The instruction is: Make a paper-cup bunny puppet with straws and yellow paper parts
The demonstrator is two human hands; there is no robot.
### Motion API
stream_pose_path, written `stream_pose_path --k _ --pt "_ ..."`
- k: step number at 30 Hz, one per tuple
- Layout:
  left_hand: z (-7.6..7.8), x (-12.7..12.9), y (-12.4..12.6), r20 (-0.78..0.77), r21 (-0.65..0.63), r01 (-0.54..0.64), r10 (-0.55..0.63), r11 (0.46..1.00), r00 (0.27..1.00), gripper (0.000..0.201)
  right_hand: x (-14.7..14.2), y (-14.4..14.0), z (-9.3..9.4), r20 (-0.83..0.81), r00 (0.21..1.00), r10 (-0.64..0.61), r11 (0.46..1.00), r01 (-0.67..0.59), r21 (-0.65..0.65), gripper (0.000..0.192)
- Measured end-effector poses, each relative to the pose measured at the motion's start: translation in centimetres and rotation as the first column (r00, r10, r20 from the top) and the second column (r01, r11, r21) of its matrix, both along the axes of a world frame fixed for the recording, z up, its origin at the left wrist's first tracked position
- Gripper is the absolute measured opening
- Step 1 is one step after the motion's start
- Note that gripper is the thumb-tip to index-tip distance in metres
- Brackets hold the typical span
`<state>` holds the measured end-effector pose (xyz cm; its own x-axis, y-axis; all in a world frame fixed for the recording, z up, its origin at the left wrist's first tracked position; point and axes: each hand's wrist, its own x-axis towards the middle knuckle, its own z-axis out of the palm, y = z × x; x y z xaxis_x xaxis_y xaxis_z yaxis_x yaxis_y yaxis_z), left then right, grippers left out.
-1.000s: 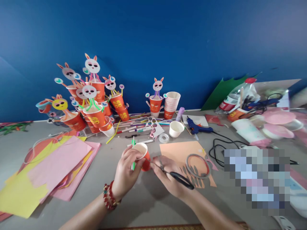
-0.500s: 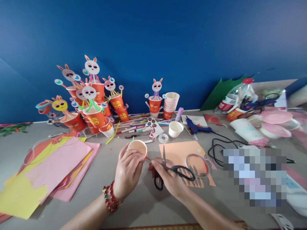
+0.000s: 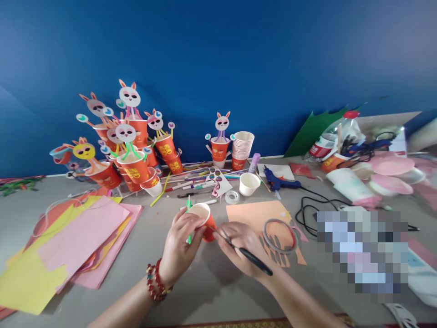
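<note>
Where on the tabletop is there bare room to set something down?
Bare tabletop lies between the coloured papers and the left hand, and between the left forearm and right forearm. It is crowded along the back, with rabbit cups, pens and the glue gun, and at far right around the bottle.

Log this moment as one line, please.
left hand: holds red cup | right hand: holds scissors, pointed toward cup | tape roll: beside white cup

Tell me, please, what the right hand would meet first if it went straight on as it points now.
Probably the white-rimmed red paper cup held in the left hand: the right hand and its black-handled metal scissors point at it, though depth is unclear.
</note>
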<state>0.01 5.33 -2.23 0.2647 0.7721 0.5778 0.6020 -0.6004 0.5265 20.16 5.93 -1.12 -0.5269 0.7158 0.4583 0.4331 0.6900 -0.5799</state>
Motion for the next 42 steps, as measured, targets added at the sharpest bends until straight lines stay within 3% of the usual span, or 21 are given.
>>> stream_pose_path --k 3,10,20,31,42 --pt "-0.1 0.0 -0.1 0.018 0.021 0.015 -0.015 1.0 1.0 0.028 0.0 0.1 -0.1 -0.014 1.0 0.012 1.0 -0.012 0.024 0.032" --pt "-0.1 0.3 -0.2 0.084 0.062 -0.038 0.033 0.997 0.996 0.022 -0.3 -0.2 -0.2 -0.14 0.99 0.006 0.996 -0.018 -0.086 0.033" --pt "-0.2 0.7 -0.5 0.148 -0.006 -0.067 0.067 0.998 0.987 0.009 -0.7 -0.6 -0.5 -0.081 0.997 -0.02 0.997 0.014 -0.078 0.038" --pt "-0.1 1.2 -1.0 0.169 0.03 -0.087 0.081 0.996 0.982 0.015 -0.9 -0.7 -0.8 -0.046 0.997 -0.065 0.996 0.062 -0.071 0.042" --pt "-0.4 1.9 -1.8 0.2 0.034 -0.039 0.032 0.999 0.979 0.017 -1.7 -1.6 -1.6 -0.039 0.982 -0.184 0.966 0.174 -0.193 0.044"
